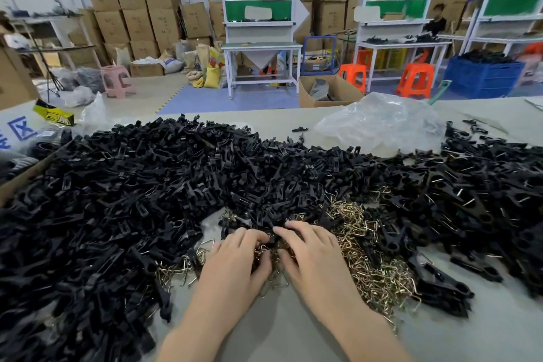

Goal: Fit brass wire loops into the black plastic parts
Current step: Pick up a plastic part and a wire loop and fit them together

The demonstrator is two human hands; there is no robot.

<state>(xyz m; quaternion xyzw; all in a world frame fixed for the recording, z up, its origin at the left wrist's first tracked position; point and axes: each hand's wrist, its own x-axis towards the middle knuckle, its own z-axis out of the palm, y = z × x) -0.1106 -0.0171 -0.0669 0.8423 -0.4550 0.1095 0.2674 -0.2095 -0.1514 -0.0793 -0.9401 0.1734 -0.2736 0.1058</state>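
Note:
A huge heap of black plastic parts covers the table from the left edge to the right. Loose brass wire loops lie in a pile in front of it, at centre right. My left hand and my right hand meet low in the middle, fingers curled down together over a black plastic part and a brass loop between them. Which hand grips which piece is hidden by the fingers. Black parts at the right carry wire loops.
A crumpled clear plastic bag lies at the back right of the grey table. A cardboard box edge stands at the left. Beyond the table are workbenches, stacked cartons, orange stools and a seated person.

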